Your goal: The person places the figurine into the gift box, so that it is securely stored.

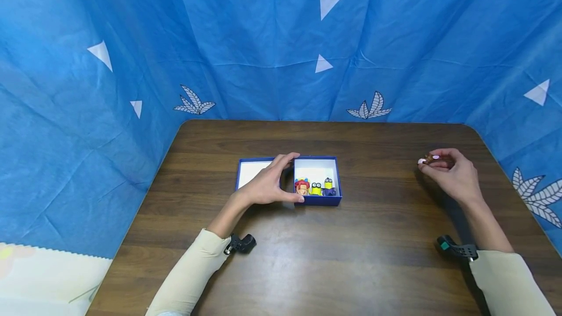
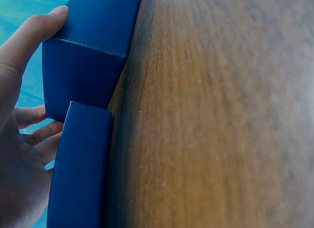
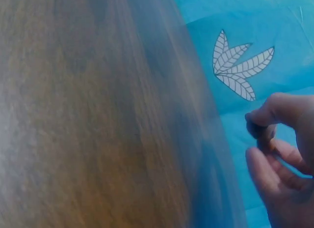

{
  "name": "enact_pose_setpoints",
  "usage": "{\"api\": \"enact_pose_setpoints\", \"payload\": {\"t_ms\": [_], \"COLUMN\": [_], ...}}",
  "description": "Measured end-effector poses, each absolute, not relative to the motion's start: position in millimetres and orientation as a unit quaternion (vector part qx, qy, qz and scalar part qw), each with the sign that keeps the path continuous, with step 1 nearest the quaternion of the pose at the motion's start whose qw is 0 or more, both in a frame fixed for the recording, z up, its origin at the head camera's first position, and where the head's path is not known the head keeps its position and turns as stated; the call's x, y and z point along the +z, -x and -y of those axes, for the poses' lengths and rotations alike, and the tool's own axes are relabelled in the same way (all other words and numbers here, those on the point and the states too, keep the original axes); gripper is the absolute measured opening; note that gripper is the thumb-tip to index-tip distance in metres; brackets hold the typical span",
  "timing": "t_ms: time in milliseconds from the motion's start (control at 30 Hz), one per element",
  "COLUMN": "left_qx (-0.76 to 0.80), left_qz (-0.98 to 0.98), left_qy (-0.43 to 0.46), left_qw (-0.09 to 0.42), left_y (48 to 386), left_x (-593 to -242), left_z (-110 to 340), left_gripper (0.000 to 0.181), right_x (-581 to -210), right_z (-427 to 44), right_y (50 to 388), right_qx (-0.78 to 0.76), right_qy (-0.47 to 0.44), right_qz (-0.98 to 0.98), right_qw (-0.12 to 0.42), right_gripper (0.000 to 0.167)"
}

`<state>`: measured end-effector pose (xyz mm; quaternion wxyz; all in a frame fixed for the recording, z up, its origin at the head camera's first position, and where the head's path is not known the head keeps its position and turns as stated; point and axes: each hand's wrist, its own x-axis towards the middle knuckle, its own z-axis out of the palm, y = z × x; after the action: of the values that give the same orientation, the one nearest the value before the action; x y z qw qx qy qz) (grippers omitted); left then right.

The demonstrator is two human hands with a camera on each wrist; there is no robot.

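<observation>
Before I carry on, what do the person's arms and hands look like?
The left sleeve and right sleeve are plain pale cream and stop short of the hands. The left hand and right hand wear no gloves. Near each cuff is a black band: the left wristband carries a dark chunky block, and the right wristband shows a small green patch.

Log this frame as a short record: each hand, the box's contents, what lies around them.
Left hand: the left hand grips the open blue box at its left end
Right hand: the right hand pinches a small brown item, away from the box
Box contents: three figures: red-topped, yellow, yellow-and-dark
Beside box: shallow white-lined tray, on its left
Surface: brown wooden table
Backdrop: blue patterned cloth
</observation>
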<state>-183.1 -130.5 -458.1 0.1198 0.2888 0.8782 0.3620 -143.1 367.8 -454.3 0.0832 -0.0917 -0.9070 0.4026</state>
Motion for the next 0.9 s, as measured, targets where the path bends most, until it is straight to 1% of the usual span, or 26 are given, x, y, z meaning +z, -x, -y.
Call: {"api": "enact_pose_setpoints", "payload": {"t_ms": [200, 500, 733, 900], "left_qx": [0.358, 0.36, 0.362, 0.364], "left_qz": [-0.879, -0.88, -0.88, -0.879], "left_qy": [-0.29, -0.286, -0.284, -0.283], "left_qw": [0.121, 0.118, 0.12, 0.12], "left_y": [183.1, 183.1, 183.5, 183.8], "left_x": [-458.0, -457.3, -458.7, -458.5], "left_z": [129.7, 129.7, 129.8, 129.9], "left_gripper": [0.117, 0.117, 0.117, 0.117], "right_x": [-456.1, -457.3, -457.8, -457.9], "right_z": [-364.8, -359.6, -356.9, -355.8], "right_y": [142.9, 144.3, 143.6, 142.6], "right_qx": [0.414, 0.397, 0.402, 0.398], "right_qy": [0.053, 0.059, 0.037, 0.029], "right_qz": [0.903, 0.908, 0.905, 0.906], "right_qw": [0.104, 0.122, 0.135, 0.139], "right_gripper": [0.055, 0.051, 0.044, 0.044]}}
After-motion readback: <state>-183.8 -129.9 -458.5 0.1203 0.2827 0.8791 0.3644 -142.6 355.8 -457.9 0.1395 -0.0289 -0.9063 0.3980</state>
